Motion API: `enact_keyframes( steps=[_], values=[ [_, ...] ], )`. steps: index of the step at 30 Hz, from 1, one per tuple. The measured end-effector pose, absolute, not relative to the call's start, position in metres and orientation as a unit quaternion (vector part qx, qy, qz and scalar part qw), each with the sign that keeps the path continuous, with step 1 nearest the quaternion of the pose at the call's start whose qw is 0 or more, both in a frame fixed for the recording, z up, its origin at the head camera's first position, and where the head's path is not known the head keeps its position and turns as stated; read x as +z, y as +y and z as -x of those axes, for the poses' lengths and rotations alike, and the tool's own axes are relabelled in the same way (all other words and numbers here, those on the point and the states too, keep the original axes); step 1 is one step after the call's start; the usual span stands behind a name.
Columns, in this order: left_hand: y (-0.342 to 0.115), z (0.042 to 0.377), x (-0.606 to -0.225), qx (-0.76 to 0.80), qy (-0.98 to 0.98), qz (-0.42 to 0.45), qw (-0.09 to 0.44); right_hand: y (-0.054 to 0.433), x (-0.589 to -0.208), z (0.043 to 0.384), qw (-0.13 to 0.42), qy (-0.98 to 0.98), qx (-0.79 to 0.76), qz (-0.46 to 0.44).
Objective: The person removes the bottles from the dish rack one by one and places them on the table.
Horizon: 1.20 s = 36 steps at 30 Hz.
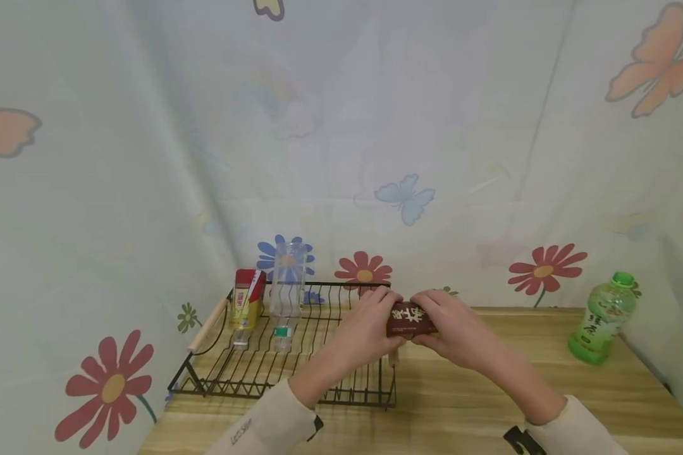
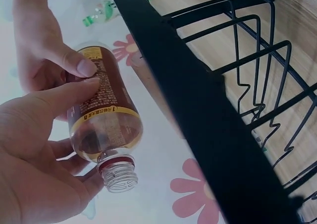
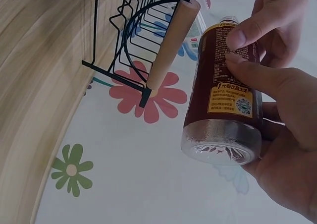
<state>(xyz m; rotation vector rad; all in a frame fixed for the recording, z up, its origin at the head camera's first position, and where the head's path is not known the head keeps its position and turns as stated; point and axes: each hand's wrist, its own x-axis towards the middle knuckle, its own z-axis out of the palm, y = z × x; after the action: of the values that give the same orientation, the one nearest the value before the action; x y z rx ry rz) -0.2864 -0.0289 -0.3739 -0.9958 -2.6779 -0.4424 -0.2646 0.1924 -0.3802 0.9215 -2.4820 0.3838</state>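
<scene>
Both hands hold a clear plastic bottle point(image 2: 105, 100) with a dark brown label, raised at the right end of a black wire rack point(image 1: 296, 395). The threaded mouth is uncapped in the left wrist view, and the bottle looks empty. My left hand point(image 1: 367, 322) grips the neck half, its thumb on the label. Around the base half curls my right hand point(image 1: 452, 325), whose thumb also presses the label, close to the left thumb. The ridged clear base faces the right wrist view. From the head view, the brown label point(image 1: 408, 319) shows between the hands.
In the rack lie a red-and-yellow labelled bottle point(image 1: 246, 303) and a clear bottle point(image 1: 288, 284) with a green band, necks toward the front. The rack has wooden handles point(image 1: 209, 325). A green tea bottle point(image 1: 602, 319) stands on the wooden table point(image 1: 489, 404), before a flowered curtain.
</scene>
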Motion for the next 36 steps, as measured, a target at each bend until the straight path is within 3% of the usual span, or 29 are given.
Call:
enact_keyframes(
  steps=[26,36],
  values=[
    [-0.028,0.282,-0.371,-0.114,-0.912,0.350,0.181,0.190,-0.373,0.265,0.233,-0.906,0.109,-0.335],
    [-0.032,0.295,-0.384,-0.122,-0.913,0.357,0.158,0.188,-0.376,0.266,0.208,-0.917,0.094,-0.327]
  ],
)
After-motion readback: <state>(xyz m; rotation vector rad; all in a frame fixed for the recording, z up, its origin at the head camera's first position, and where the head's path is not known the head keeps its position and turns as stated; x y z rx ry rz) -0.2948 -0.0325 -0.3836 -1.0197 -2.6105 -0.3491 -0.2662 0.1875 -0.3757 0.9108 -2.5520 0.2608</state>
